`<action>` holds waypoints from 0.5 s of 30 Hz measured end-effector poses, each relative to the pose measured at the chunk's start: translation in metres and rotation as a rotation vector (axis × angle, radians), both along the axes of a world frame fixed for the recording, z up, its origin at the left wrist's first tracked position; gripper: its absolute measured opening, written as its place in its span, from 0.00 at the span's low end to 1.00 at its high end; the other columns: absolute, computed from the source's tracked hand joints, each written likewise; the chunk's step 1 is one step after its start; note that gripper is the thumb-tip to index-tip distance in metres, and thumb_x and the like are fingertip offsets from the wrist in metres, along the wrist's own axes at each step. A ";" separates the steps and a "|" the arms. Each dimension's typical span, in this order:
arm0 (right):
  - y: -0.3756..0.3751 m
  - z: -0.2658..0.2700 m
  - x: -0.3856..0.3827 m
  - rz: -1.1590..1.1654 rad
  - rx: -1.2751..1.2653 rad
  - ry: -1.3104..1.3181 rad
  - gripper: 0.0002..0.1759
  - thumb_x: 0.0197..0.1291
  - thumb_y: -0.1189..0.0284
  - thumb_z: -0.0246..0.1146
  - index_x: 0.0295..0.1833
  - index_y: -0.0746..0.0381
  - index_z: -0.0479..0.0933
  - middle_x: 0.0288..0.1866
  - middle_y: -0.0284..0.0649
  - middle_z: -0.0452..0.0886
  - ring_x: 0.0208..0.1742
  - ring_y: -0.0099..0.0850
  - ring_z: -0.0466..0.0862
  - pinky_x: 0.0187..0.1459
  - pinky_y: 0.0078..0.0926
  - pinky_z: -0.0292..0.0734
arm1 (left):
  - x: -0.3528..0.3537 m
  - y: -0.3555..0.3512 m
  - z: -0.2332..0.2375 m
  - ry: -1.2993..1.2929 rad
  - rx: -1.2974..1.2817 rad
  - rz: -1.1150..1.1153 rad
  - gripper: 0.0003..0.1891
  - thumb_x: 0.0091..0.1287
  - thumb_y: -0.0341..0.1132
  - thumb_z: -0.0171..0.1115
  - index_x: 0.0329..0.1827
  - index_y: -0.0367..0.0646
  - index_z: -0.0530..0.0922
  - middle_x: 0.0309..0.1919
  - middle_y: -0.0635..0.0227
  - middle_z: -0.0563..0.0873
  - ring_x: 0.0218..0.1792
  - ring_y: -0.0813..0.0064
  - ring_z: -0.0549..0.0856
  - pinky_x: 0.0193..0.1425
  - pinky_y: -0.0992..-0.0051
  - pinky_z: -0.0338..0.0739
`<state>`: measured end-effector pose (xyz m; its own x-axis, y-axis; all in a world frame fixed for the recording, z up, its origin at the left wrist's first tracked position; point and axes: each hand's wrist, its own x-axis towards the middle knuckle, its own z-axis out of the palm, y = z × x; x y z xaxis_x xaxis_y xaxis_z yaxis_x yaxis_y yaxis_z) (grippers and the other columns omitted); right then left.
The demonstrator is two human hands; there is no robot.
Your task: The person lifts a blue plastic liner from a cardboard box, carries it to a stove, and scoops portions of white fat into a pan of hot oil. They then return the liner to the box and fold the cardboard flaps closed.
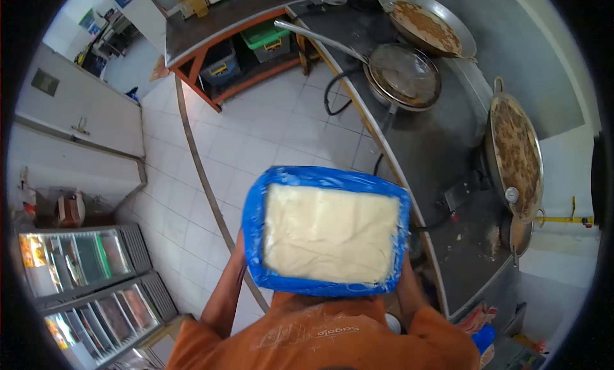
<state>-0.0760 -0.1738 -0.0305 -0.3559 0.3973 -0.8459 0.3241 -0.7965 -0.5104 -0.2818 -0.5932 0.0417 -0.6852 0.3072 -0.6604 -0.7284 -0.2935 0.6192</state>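
Observation:
A large pale-yellow block of a butter-like fat (329, 232) lies in opened blue plastic wrapping (254, 223), its smooth top exposed. I hold this slab up in front of my orange shirt. My left hand (240, 247) grips its left side, with the fingers mostly hidden under the blue plastic. On the opposite side my right hand (405, 274) supports the lower right corner, its fingers also out of sight behind the wrapping.
A dark counter (416, 159) runs along the right. On it stand a wide pan (515, 152) of brown-crusted contents, another pan (428, 24) at the back, and a long-handled strainer (403, 72). Display fridges (83, 261) line the left. A hose (195, 156) crosses the tiled floor.

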 end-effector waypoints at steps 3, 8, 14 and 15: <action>-0.060 0.013 -0.100 0.145 -0.124 0.046 0.30 0.71 0.49 0.56 0.60 0.66 0.79 0.52 0.43 0.86 0.46 0.37 0.86 0.52 0.37 0.82 | -0.037 -0.080 0.014 0.107 -0.007 0.108 0.26 0.78 0.47 0.55 0.70 0.35 0.73 0.59 0.55 0.84 0.55 0.63 0.87 0.61 0.63 0.83; -0.157 0.034 -0.263 0.426 -0.296 0.091 0.31 0.71 0.49 0.56 0.60 0.66 0.79 0.52 0.43 0.86 0.46 0.37 0.86 0.52 0.37 0.82 | -0.093 -0.188 0.033 0.149 -0.187 0.337 0.28 0.78 0.49 0.53 0.72 0.37 0.71 0.63 0.54 0.82 0.60 0.61 0.84 0.65 0.60 0.80; -0.226 -0.033 -0.512 0.833 -0.176 0.211 0.32 0.74 0.43 0.50 0.56 0.60 0.82 0.52 0.44 0.86 0.49 0.37 0.84 0.53 0.37 0.81 | -0.224 -0.240 0.064 0.189 -0.320 0.519 0.28 0.78 0.50 0.53 0.73 0.38 0.71 0.64 0.54 0.81 0.61 0.60 0.83 0.66 0.59 0.79; -0.233 -0.027 -0.551 0.852 -0.172 0.225 0.32 0.74 0.43 0.50 0.56 0.60 0.82 0.52 0.44 0.86 0.49 0.37 0.84 0.53 0.37 0.81 | -0.246 -0.245 0.066 0.184 -0.329 0.540 0.28 0.78 0.50 0.52 0.73 0.38 0.70 0.64 0.54 0.81 0.61 0.60 0.83 0.66 0.59 0.79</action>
<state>-0.6272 -0.4069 -0.0580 -0.6367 -0.2032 -0.7438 0.7467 -0.4032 -0.5291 -0.5277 -0.8381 0.1079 -0.7973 -0.3097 -0.5181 -0.4049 -0.3621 0.8396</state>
